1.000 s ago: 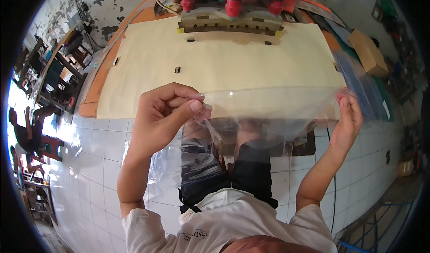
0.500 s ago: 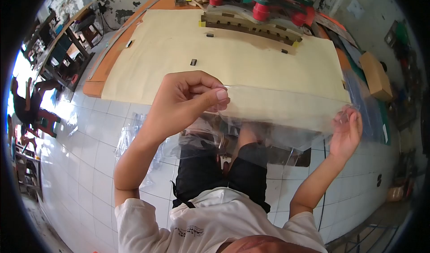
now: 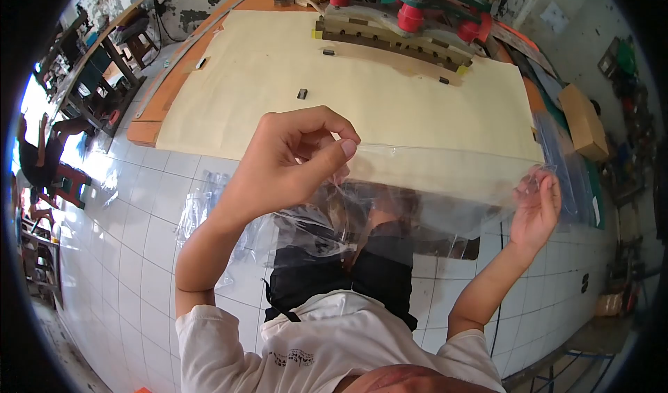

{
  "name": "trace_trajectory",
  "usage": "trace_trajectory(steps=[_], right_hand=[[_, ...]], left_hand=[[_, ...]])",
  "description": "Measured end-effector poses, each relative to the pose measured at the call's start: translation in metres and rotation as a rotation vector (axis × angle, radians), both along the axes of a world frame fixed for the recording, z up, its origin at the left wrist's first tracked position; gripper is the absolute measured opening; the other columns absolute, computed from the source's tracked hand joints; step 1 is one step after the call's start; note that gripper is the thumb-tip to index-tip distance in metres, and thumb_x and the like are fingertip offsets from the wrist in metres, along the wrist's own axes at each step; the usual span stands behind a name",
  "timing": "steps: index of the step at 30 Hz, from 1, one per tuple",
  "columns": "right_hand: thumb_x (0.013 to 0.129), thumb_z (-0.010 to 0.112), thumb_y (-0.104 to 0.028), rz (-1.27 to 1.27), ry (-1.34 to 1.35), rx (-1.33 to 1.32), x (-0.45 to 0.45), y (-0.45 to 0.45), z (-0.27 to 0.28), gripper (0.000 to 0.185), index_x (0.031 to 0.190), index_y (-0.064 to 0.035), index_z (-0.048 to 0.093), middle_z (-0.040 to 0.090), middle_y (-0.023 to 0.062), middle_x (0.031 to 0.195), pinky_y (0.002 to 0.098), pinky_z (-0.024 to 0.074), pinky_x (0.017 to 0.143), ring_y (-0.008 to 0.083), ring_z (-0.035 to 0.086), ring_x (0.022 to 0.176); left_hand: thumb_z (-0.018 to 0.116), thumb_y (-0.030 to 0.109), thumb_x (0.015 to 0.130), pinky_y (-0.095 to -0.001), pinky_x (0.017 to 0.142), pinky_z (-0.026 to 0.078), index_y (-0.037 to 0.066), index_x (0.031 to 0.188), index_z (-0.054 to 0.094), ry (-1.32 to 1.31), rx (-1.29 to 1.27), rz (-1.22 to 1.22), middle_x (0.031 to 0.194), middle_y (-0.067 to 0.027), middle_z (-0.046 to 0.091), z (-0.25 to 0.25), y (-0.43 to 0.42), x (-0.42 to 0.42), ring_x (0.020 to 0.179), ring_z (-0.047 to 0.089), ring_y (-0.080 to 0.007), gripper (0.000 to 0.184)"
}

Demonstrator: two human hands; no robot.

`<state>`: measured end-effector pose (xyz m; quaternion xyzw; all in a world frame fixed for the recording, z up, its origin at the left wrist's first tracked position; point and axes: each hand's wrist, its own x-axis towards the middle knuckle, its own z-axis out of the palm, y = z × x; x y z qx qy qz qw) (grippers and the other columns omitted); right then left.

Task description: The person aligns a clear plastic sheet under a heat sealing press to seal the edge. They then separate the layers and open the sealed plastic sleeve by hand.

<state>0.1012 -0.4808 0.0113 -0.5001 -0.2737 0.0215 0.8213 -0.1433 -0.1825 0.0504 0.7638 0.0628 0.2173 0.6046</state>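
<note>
2 bare hands hold a piece of clear plastic (image 3: 438, 174) in the air, at the near side of the table (image 3: 144, 133) and above the person's dark shorts (image 3: 376, 275). The left hand (image 3: 289, 158) pinches an end of its upper edge, thumb tip pressed to the fingers with the film caught between. The right hand (image 3: 537, 205) is at the other end, fingers loosely curled; film covers the fingertips, and I cannot tell how firmly they close. Between them the edge runs fairly straight, while the film below falls in loose folds. From where I stand, the step in hand looks like keeping the plastic spread by its edge. A next move calls for both hands to travel together, or the edge could slacken and the film cling to itself. On the table, small dark blocks (image 3: 302, 94) sit on a pale cover (image 3: 243, 62), apart from the hands.
</note>
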Motion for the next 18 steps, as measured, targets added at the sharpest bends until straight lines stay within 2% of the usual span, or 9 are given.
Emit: trace_trajectory(steps=[5, 7, 8, 13, 18], right_hand=[[0.098, 0.062, -0.020, 0.001, -0.005, -0.006, -0.003, 0.001, 0.001, 0.016, 0.097, -0.0046, 0.064, 0.065, 0.0101, 0.099, 0.0291, 0.0499, 0.061, 0.0162, 0.059, 0.073], [0.098, 0.062, -0.019, -0.008, 0.013, -0.013, -0.006, 0.003, 0.002, 0.015, 0.097, -0.0042, 0.064, 0.065, 0.0106, 0.099, 0.0297, 0.0504, 0.059, 0.0165, 0.060, 0.072], [0.098, 0.062, -0.019, -0.009, 0.015, -0.013, -0.006, 0.003, 0.002, 0.015, 0.097, -0.0042, 0.064, 0.065, 0.0106, 0.099, 0.0297, 0.0504, 0.059, 0.0165, 0.060, 0.072], [0.098, 0.062, -0.019, 0.025, -0.026, -0.017, -0.003, 0.002, -0.002, 0.016, 0.096, -0.0037, 0.063, 0.065, 0.0106, 0.099, 0.0301, 0.0507, 0.058, 0.0162, 0.060, 0.071], [0.098, 0.061, -0.019, -0.001, 0.002, -0.031, -0.008, 0.006, 0.000, 0.016, 0.098, -0.0028, 0.063, 0.065, 0.0099, 0.099, 0.0294, 0.0510, 0.059, 0.0152, 0.059, 0.071]], left_hand=[[0.058, 0.002, 0.092, -0.0244, 0.064, 0.053, -0.003, 0.088, 0.059, -0.037, 0.154, 0.113, 0.076, -0.0050, 0.065, -0.001, -0.004, 0.004, 0.069, 0.069, -0.0130, 0.006], [0.059, 0.003, 0.088, -0.0255, 0.052, 0.048, 0.000, 0.085, 0.057, -0.129, 0.358, 0.180, 0.057, -0.0048, 0.059, -0.008, -0.002, 0.007, 0.051, 0.061, -0.0111, 0.005], [0.059, 0.003, 0.088, -0.0255, 0.052, 0.048, 0.000, 0.085, 0.057, -0.127, 0.358, 0.178, 0.057, -0.0048, 0.059, -0.009, -0.003, 0.008, 0.051, 0.061, -0.0111, 0.005], [0.056, 0.001, 0.087, -0.0306, 0.049, 0.046, 0.000, 0.089, 0.054, -0.155, 0.508, 0.214, 0.055, -0.0092, 0.053, -0.013, -0.003, 0.009, 0.046, 0.058, -0.0222, 0.003], [0.050, 0.000, 0.089, -0.0324, 0.051, 0.047, 0.000, 0.093, 0.051, -0.159, 0.451, 0.217, 0.054, -0.0099, 0.052, -0.009, -0.008, 0.009, 0.048, 0.060, -0.0267, 0.005]])
